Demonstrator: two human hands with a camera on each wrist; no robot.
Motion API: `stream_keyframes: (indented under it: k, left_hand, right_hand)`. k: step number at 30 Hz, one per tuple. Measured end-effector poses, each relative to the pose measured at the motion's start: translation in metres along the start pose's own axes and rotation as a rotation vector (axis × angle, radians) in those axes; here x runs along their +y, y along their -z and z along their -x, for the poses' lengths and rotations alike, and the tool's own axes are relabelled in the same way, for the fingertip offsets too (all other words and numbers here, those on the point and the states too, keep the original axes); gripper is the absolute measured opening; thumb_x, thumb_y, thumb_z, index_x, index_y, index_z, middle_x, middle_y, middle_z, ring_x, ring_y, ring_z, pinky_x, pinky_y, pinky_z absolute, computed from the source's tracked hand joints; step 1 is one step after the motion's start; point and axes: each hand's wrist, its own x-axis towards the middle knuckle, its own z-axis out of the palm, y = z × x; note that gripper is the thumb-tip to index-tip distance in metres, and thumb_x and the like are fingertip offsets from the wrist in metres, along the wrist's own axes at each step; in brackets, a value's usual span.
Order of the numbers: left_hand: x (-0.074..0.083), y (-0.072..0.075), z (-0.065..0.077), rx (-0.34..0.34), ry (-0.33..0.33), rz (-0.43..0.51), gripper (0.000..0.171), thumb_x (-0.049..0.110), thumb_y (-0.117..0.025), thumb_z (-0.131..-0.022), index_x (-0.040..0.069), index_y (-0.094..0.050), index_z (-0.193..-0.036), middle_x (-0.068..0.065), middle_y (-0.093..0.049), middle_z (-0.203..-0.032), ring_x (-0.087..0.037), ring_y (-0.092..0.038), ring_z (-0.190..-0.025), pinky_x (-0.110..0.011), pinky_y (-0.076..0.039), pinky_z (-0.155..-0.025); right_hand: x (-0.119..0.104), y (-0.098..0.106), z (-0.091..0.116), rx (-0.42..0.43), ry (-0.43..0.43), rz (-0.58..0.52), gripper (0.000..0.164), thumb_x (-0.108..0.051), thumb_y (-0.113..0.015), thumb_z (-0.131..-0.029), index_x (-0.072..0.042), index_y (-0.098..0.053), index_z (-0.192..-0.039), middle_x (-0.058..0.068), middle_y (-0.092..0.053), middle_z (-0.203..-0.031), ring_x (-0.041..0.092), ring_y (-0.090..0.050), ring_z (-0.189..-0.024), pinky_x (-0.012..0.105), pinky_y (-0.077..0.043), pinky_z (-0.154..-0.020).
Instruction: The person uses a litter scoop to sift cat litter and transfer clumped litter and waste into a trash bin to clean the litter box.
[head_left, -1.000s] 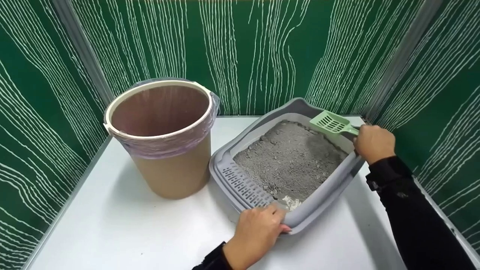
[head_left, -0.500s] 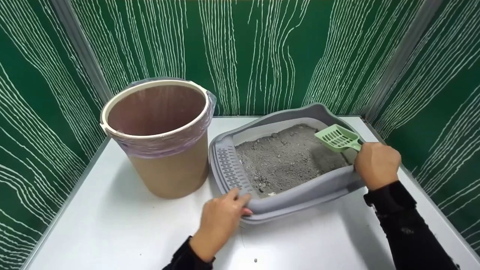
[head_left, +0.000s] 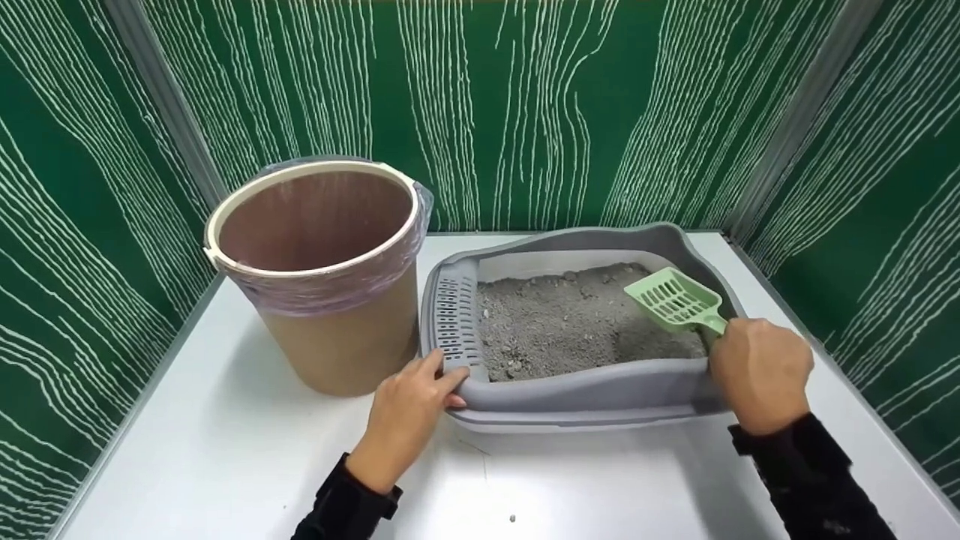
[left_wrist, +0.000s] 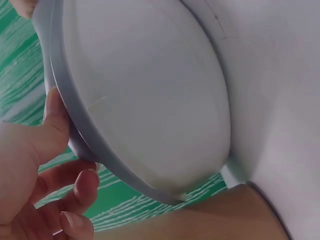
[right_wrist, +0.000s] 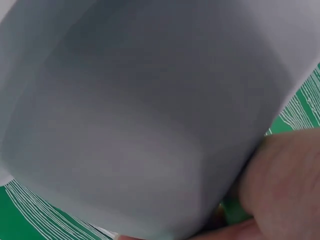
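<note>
Right hand (head_left: 761,375): fist closed round the handle of a green scoop (head_left: 675,298), at the near right corner of the litter tray. The right wrist view is mostly grey tray wall, so whether those fingers also grip the rim, I cannot say for certain. Scoop's slotted head points away to the left, over the right end of the tray.

Left hand (head_left: 405,405): narrow hold on the near left corner, thumb and fingers at the rim. Left wrist view shows thumb against the grey edge, other fingers bent close by.

Litter tray (head_left: 600,386): grey, long side toward the person, on the right half of the table, between the hands. Inside, grey litter (head_left: 555,322), uneven, a darker patch near the scoop. Slotted panel (head_left: 457,315) along the tray's left end.

Left of the tray, just beside it: tan bin (head_left: 345,345), upright, pale rim, clear purplish liner (head_left: 322,292) folded over the outside. White table (head_left: 225,465) below; small dark speck (head_left: 512,518) near its front. Green walls (head_left: 525,112) with wavy white lines behind and to both sides. Black sleeves (head_left: 802,472) at both wrists.
</note>
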Motion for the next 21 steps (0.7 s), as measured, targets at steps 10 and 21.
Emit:
stream_keyframes:
  k: [10, 21]
  left_hand:
    - [0.001, 0.003, 0.000, -0.020, -0.029, 0.028, 0.037, 0.044, -0.062, -0.087, 0.019, -0.076, -0.110, 0.001, -0.053, -0.083, -0.011, -0.046, -0.063, -0.023, -0.043, -0.049]
    - [-0.033, 0.076, -0.052, 0.378, -0.036, -0.249, 0.038, 0.036, -0.073, -0.085, 0.008, -0.072, -0.109, -0.014, -0.062, -0.098, -0.035, -0.059, -0.089, -0.048, -0.048, -0.069]
  right_hand:
    - [0.006, 0.012, 0.013, -0.027, -0.005, -0.004, 0.049, -0.017, -0.058, -0.090, -0.011, -0.030, -0.050, 0.008, -0.032, -0.047, 0.029, -0.036, -0.038, 0.041, -0.020, -0.032]
    - [0.002, 0.011, 0.014, 0.019, 0.004, 0.013, 0.048, -0.015, -0.060, -0.087, -0.011, -0.030, -0.050, 0.015, -0.038, -0.045, 0.039, -0.042, -0.037, 0.042, -0.019, -0.031]
